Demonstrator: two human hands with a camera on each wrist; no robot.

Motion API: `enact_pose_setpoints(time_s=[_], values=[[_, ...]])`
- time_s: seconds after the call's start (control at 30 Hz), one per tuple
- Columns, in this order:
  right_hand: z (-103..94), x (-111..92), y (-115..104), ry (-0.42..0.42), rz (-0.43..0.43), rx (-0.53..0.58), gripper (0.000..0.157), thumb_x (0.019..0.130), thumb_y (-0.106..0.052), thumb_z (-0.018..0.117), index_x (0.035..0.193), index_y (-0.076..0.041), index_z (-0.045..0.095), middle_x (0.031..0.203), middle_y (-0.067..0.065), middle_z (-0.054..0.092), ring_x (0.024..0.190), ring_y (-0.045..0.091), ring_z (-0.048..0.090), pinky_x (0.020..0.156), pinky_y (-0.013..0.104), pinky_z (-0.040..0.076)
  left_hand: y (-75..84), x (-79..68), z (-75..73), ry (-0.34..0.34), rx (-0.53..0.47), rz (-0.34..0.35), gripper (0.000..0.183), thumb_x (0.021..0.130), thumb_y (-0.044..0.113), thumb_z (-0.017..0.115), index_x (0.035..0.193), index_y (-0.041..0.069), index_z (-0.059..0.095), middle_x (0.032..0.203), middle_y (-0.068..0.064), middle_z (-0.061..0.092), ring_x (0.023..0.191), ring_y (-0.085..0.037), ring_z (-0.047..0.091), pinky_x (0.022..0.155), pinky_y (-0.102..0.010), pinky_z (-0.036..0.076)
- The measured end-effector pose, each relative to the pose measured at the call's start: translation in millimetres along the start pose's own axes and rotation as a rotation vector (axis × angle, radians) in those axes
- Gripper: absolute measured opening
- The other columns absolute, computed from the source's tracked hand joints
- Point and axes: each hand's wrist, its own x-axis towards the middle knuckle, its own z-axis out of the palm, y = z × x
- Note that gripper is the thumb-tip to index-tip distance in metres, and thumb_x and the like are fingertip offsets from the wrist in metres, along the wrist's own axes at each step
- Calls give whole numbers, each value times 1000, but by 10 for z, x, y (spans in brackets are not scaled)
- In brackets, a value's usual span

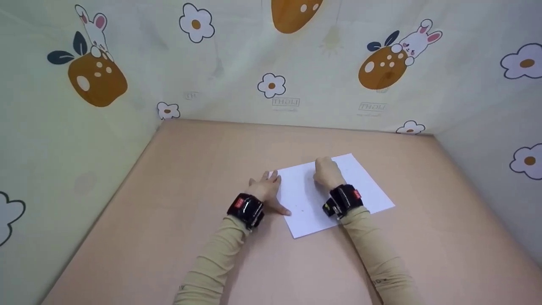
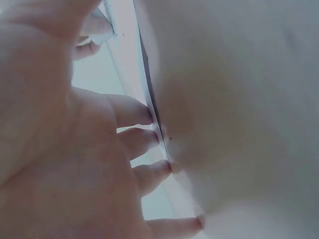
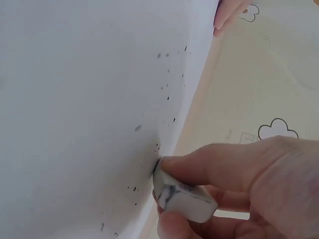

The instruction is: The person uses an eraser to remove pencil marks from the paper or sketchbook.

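A sheet of white paper (image 1: 298, 190) lies at a slant on the table. My left hand (image 1: 266, 189) rests on its left edge, fingers spread and thumb stretched toward the near corner. In the left wrist view the fingertips (image 2: 141, 109) press along that edge. Over the paper's far half, my right hand (image 1: 329, 173) pinches a white eraser (image 3: 187, 201) between thumb and fingers. Dark smudges mark the eraser, and one end of it meets the paper. Small dark crumbs (image 3: 168, 98) are scattered over the sheet around it. From the head view the right hand hides the eraser.
The light brown tabletop (image 1: 190, 169) surrounds the paper on every side. Pale curtains (image 1: 237, 55) printed with flowers and rabbits rise at the back, left and right. Black bands with cameras (image 1: 247, 210) wrap both wrists.
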Motion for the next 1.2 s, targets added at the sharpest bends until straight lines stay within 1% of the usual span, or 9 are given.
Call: enact_pose_setpoints(time_s=[0.27, 0.53, 0.63, 0.73, 0.83, 0.93, 1.07, 1.13, 1.2], values=[[65, -5, -241, -151, -286, 79, 5, 77, 2, 63, 78, 7, 65, 66, 8, 57, 59, 15, 44, 52, 22, 36, -13, 10, -4, -3, -3, -8, 115, 71, 66, 69, 153, 8, 12, 162, -9, 4, 150, -30, 2, 117, -62, 12], [24, -7, -94, -17, -43, -10, 5, 72, 8, 55, 69, 7, 60, 68, 16, 60, 58, 24, 48, 56, 43, 50, 28, 15, 0, 7, -3, 11, 116, 70, 66, 70, 153, 6, 13, 162, -10, 4, 150, -30, 2, 116, -63, 10], [36, -8, -120, -37, -106, -19, 5, 73, 7, 56, 70, 7, 60, 70, 18, 62, 58, 24, 49, 55, 43, 50, 27, 20, 1, -4, -1, 3, 117, 70, 66, 70, 153, 7, 12, 162, -9, 3, 150, -30, 2, 116, -63, 10], [61, 4, -176, -98, -237, 25, 5, 75, 4, 61, 70, 5, 61, 65, 12, 59, 57, 19, 46, 50, 31, 43, 18, 19, 1, -1, 2, -8, 116, 70, 66, 70, 153, 8, 13, 162, -9, 4, 150, -30, 3, 116, -62, 11], [76, 14, -193, -142, -300, 72, 5, 77, 1, 64, 74, 4, 64, 64, 6, 55, 56, 14, 43, 50, 22, 35, 10, 15, 3, 8, -5, -9, 116, 70, 66, 70, 153, 8, 13, 162, -8, 4, 150, -30, 3, 116, -63, 11], [66, 18, -177, -127, -233, 72, 5, 76, 1, 64, 75, 6, 64, 65, 6, 55, 57, 14, 43, 51, 22, 36, -1, 2, -2, 8, -9, -2, 117, 70, 66, 70, 153, 8, 12, 162, -8, 4, 150, -30, 3, 116, -63, 11], [52, -3, -175, -54, -93, 11, 4, 74, 6, 58, 72, 8, 61, 69, 13, 59, 58, 21, 49, 52, 33, 46, -8, -4, -5, 9, -14, 12, 116, 70, 65, 70, 153, 7, 13, 162, -9, 4, 150, -31, 3, 116, -64, 11], [60, -26, -211, -32, -100, -30, 6, 74, 7, 56, 74, 8, 62, 73, 19, 62, 60, 27, 56, 55, 40, 51, -6, 1, -2, 13, -17, 19, 116, 70, 65, 71, 152, 6, 14, 162, -10, 5, 150, -31, 4, 116, -64, 12], [78, -43, -278, -52, -175, -35, 5, 76, 5, 59, 75, 8, 63, 75, 22, 64, 64, 31, 60, 59, 43, 53, -4, 1, 0, 16, -18, 17, 115, 70, 64, 71, 152, 6, 15, 162, -10, 5, 150, -31, 4, 116, -64, 12]])
